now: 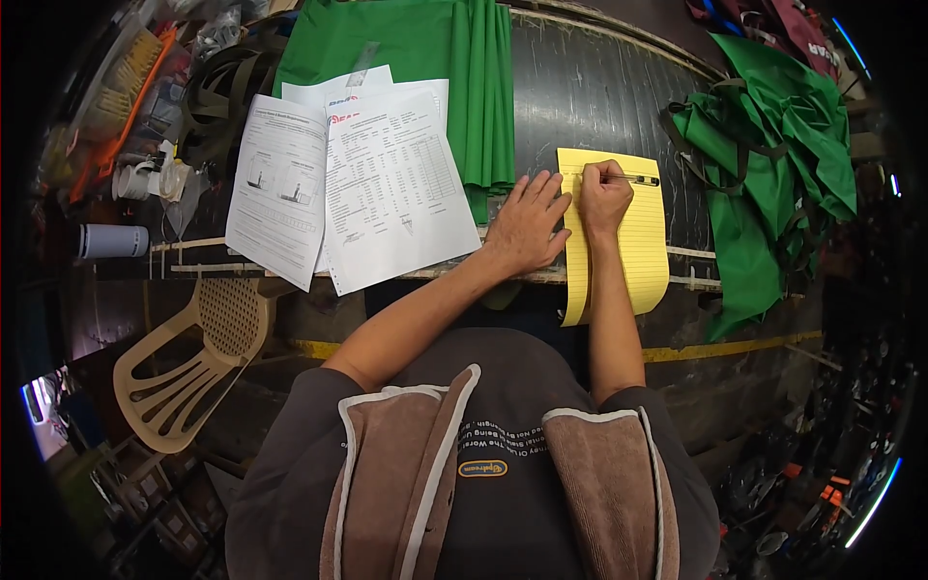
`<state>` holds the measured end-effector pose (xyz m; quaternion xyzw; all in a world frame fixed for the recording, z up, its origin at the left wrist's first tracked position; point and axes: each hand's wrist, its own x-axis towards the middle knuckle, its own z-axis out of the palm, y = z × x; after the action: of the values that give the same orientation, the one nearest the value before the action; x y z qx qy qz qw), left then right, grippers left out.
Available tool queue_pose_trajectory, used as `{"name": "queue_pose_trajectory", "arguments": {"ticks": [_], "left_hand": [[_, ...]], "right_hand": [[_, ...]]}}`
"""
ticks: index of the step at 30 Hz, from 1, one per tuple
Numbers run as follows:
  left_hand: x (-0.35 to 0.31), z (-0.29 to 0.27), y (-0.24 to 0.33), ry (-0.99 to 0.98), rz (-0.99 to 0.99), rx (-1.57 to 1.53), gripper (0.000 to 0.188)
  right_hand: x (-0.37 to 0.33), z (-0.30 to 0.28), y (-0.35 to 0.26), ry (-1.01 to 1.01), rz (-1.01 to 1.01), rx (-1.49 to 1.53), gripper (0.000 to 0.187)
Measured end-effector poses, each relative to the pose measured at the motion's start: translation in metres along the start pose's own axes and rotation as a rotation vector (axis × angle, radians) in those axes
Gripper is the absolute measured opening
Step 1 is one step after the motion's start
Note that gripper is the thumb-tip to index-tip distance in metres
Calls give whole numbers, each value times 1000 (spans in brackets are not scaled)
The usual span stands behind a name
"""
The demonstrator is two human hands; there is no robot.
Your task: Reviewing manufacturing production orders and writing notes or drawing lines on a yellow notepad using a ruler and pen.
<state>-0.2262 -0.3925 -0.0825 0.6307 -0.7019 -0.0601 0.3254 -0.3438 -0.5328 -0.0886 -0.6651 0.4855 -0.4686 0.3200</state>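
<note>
The right hand (pixel 603 198) is closing around a pen (pixel 636 179) in a writing grip, its tip lying on the upper part of a yellow pad (pixel 638 261). The pad is lying at the near edge of the dark desk (pixel 590 87), its lower end hanging over that edge. The left hand (pixel 528 224) is resting flat and open, fingers spread, on the desk just beside the pad's left edge, fingertips touching or nearly touching it. To the left, printed papers (pixel 387 188) are lying in an overlapping stack, also reaching over the near edge. Folded green cloth (pixel 474 77) is lying at the far side of the desk, behind the papers and the left hand. More green cloth with dark straps (pixel 773 174) is draping over the right end of the desk. A beige plastic chair (pixel 193 367) is standing below the near edge, at the left. A white cup (pixel 111 242) is lying at the left end.
</note>
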Motion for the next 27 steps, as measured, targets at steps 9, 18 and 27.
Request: {"name": "queue_pose_trajectory", "arguments": {"ticks": [9, 18, 27], "left_hand": [[0, 0, 0, -2, 2, 4, 61], [0, 0, 0, -2, -1, 1, 60], [0, 0, 0, 1, 2, -2, 60]], "right_hand": [[0, -2, -3, -5, -4, -5, 16], [3, -4, 3, 2, -4, -19, 16], [4, -4, 7, 3, -9, -44, 16]]}}
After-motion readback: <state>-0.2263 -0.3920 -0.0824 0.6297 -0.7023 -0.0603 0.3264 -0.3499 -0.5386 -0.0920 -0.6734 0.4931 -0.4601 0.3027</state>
